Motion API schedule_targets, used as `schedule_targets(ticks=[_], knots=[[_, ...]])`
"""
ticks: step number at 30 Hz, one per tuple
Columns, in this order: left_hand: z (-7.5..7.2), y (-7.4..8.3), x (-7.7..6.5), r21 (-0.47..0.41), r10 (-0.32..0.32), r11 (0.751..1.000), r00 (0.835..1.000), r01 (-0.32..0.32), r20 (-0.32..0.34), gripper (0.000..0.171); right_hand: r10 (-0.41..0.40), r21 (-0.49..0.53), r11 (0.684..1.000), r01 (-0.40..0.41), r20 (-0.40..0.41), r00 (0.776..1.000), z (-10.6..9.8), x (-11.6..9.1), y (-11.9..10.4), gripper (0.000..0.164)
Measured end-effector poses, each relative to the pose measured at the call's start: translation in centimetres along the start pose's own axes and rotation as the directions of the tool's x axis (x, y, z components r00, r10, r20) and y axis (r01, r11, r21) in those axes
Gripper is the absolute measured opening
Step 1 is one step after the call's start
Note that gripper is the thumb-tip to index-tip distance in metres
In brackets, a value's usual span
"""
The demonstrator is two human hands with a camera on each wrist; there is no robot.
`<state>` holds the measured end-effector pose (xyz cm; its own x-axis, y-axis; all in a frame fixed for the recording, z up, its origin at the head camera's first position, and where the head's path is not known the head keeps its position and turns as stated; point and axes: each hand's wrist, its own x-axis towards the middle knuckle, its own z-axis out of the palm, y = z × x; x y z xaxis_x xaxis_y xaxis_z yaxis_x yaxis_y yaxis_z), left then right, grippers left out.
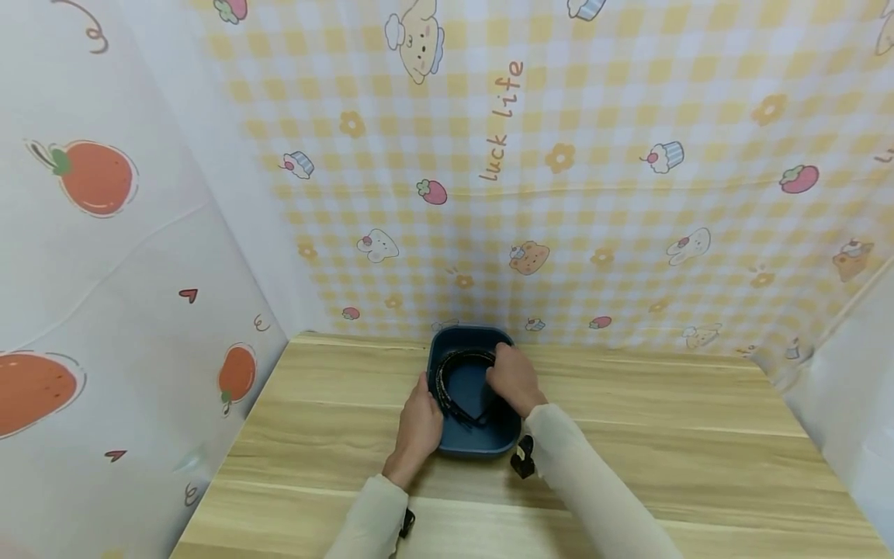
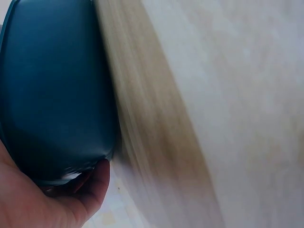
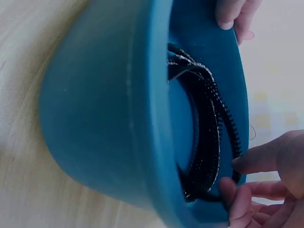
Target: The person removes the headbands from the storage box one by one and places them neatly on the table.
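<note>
A dark blue plastic bin [image 1: 475, 449] with rounded corners is on the wooden table in front of me. Inside it lie several black headbands [image 3: 206, 133], some with glittering edges, nested in a ring. My left hand [image 1: 421, 421] grips the bin at its left side, and in the left wrist view its fingers [image 2: 99, 183] curl at the bin's edge. Reaching in over the right rim, my right hand [image 1: 518, 379] pinches a toothed black headband [image 3: 230, 124] between thumb and fingers. That headband still lies along the bin's inner wall, beside the others.
The light wooden table [image 1: 663, 435] extends to both sides of the bin. Behind it hangs a yellow checked cloth [image 1: 615, 233] with cartoon prints, close to the bin's far end. A white printed sheet [image 1: 154, 272] stands along the left side.
</note>
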<state>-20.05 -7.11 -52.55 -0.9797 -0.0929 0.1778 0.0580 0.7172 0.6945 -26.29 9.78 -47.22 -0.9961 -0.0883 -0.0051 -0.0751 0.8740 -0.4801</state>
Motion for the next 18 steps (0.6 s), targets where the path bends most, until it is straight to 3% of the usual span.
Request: schedule_targets(ticks=[1,6,13,18], knots=[[0.0,0.0,0.0,-0.001,0.000,1.000,1.000,0.000,0.000,0.046,0.003,0.016,1.000,-0.003,-0.010,1.000,-0.1,0.0,0.1,0.006],[-0.1,0.1,-0.1,-0.001,0.002,1.000,1.000,-0.002,-0.004,0.046,0.015,0.048,0.999,-0.012,-0.052,0.999,-0.6,-0.3,0.5,0.027],[0.1,0.1,-0.1,0.006,0.000,1.000,1.000,0.000,-0.004,0.046,0.020,0.025,1.000,-0.018,-0.086,0.996,-0.7,-0.4,1.0,0.010],[0.0,0.0,-0.1,0.012,0.009,1.000,1.000,-0.008,-0.012,0.046,-0.015,0.063,0.998,0.021,-0.090,0.996,-0.9,-0.3,1.5,0.013]])
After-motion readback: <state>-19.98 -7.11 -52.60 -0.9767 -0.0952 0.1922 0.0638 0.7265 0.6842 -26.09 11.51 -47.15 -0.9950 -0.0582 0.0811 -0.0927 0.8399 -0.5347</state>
